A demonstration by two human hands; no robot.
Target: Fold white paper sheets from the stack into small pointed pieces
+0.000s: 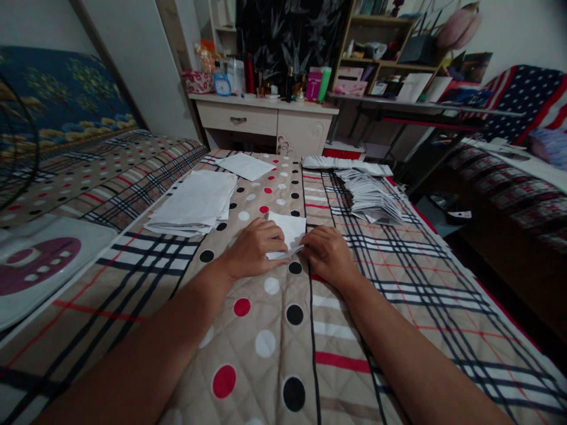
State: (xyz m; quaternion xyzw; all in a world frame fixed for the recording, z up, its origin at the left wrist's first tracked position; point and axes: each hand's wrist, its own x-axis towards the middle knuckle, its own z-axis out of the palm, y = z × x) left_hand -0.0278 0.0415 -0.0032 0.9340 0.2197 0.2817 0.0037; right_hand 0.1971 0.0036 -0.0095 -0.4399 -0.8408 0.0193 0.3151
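Between my two hands a small white sheet of paper point(290, 229) lies on the patterned bedspread, its near edge bent up in a fold. My left hand point(259, 245) grips the left end of that fold, fingers curled over it. At the right end, my right hand point(326, 251) pinches the fold's corner between thumb and fingers. Beyond my left hand is a stack of larger white sheets point(192, 200), with a single white sheet point(248, 166) behind it. Past my right hand sits a fanned pile of folded white papers point(372, 198).
A long white folded strip point(345, 165) lies behind the fanned pile. At the left edge is a white case with a purple oval point(44, 260). A cream dresser point(239, 121) holding bottles and boxes stands beyond the far edge, with a desk point(425, 104) to its right.
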